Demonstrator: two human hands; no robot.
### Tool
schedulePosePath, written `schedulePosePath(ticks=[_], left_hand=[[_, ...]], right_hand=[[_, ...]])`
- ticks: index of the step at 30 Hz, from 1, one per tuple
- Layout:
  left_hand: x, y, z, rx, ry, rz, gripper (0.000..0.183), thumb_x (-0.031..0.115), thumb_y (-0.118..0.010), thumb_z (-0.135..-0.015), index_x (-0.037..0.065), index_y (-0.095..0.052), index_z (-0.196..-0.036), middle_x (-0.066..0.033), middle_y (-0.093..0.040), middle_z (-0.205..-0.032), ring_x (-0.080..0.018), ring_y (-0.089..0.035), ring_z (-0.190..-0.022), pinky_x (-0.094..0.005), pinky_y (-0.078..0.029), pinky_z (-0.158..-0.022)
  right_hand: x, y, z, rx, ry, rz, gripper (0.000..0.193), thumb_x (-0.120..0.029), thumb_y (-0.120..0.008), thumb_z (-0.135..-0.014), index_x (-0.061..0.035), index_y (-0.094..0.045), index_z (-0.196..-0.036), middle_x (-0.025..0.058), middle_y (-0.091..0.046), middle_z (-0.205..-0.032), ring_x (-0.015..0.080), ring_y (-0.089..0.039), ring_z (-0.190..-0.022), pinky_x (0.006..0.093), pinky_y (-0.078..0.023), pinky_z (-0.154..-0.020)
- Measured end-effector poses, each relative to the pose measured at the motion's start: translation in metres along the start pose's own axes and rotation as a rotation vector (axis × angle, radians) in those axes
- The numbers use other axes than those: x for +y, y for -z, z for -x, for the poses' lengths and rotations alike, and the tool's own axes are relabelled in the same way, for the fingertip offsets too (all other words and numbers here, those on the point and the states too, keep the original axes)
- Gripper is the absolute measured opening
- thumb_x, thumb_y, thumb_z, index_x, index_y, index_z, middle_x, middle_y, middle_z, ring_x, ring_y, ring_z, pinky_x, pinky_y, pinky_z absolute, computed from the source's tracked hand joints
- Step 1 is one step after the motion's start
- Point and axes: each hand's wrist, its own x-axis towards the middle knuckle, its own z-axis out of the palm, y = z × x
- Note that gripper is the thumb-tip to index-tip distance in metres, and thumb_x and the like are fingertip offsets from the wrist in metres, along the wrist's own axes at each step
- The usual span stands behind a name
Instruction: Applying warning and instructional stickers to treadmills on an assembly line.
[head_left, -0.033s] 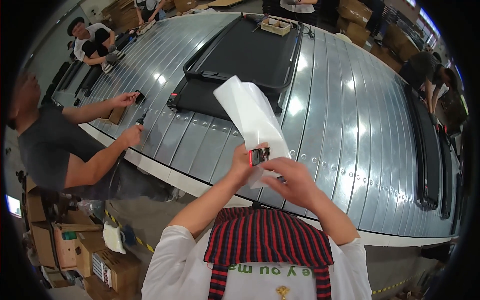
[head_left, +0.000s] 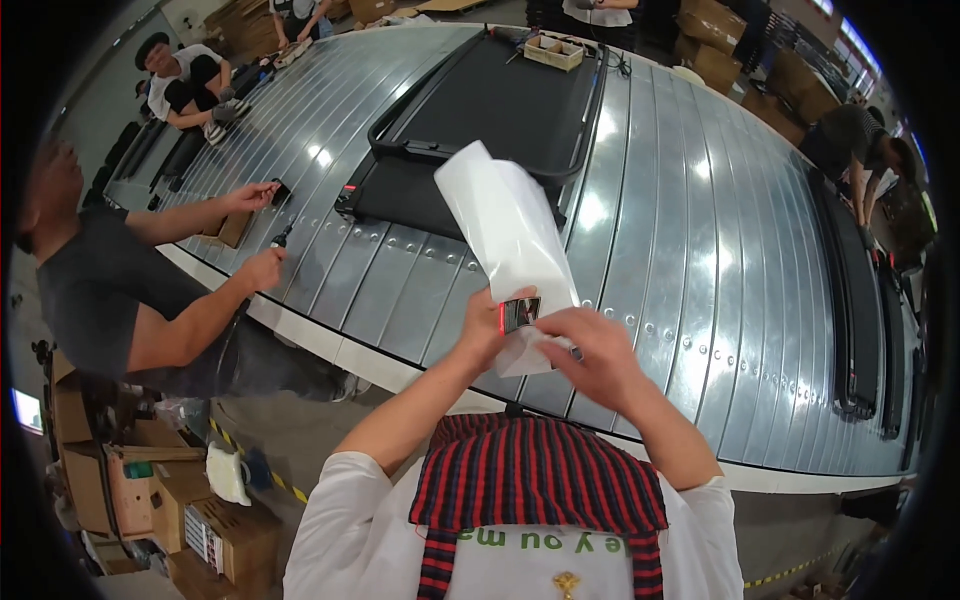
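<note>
Over the table's near edge, my left hand (head_left: 482,325) is closed around the lower part of a long, glossy white sheet (head_left: 508,225), which bends away toward the far side. On the sheet, beside my left fingers, sits a small dark label (head_left: 520,314) with a red edge. My right hand (head_left: 598,355) is at the sheet's right lower edge, thumb and forefinger curled close together beside the label. A small dark bit shows under the right fingers; what they pinch is too small to tell.
A ribbed metal tabletop (head_left: 680,250) spreads ahead. Black framed panels (head_left: 490,105) lie on it, with a wooden box (head_left: 553,52) on top. Long black parts (head_left: 845,300) lie at right. At left, a co-worker (head_left: 120,290) holds a corded tool; cardboard boxes (head_left: 235,545) stand below.
The white sheet's far end has shifted slightly right and up, and the sheet shows broader. My right fingers have drawn slightly right and curled closer. My left hand stays in place.
</note>
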Motion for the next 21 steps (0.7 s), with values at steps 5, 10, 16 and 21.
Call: schedulePosePath(ticks=[5,10,16,21], left_hand=[[-0.022,0.020,0.004,-0.279,-0.334,-0.144,0.031,0.030,-0.050,-0.084,0.002,-0.059,-0.095,-0.0036,-0.060,-0.080,-0.0111,-0.054,-0.074,-0.0272,-0.045,-0.067],[-0.014,0.019,0.001,-0.264,-0.229,-0.243,0.024,0.020,-0.054,-0.079,0.003,-0.059,-0.094,-0.0055,-0.061,-0.080,-0.0103,-0.055,-0.075,-0.0272,-0.045,-0.066],[-0.012,0.032,-0.007,-0.241,-0.182,-0.115,0.023,0.017,-0.057,-0.080,0.001,-0.057,-0.095,-0.0041,-0.060,-0.081,-0.0087,-0.053,-0.073,-0.0256,-0.044,-0.066],[-0.022,0.044,-0.023,-0.308,-0.151,0.065,0.024,0.017,-0.056,-0.081,-0.001,-0.057,-0.097,-0.0058,-0.061,-0.084,-0.0112,-0.055,-0.075,-0.0262,-0.045,-0.068]], right_hand=[[0.000,-0.006,-0.014,-0.045,0.004,0.212,0.018,-0.004,-0.062,-0.069,-0.0082,-0.060,-0.086,0.0083,-0.055,-0.072,0.0258,-0.055,-0.065,0.0331,-0.044,-0.057],[0.003,-0.019,-0.018,-0.059,0.014,0.225,0.017,-0.005,-0.060,-0.069,-0.0109,-0.060,-0.085,0.0067,-0.053,-0.070,0.0251,-0.054,-0.066,0.0342,-0.044,-0.056],[-0.012,-0.029,-0.036,-0.112,0.045,0.355,0.016,-0.005,-0.060,-0.066,-0.0106,-0.059,-0.081,0.0050,-0.051,-0.069,0.0241,-0.052,-0.064,0.0340,-0.043,-0.053],[-0.018,-0.039,-0.039,-0.156,0.100,0.471,0.016,-0.004,-0.061,-0.063,-0.0064,-0.057,-0.078,0.0058,-0.049,-0.066,0.0250,-0.051,-0.061,0.0343,-0.042,-0.052]])
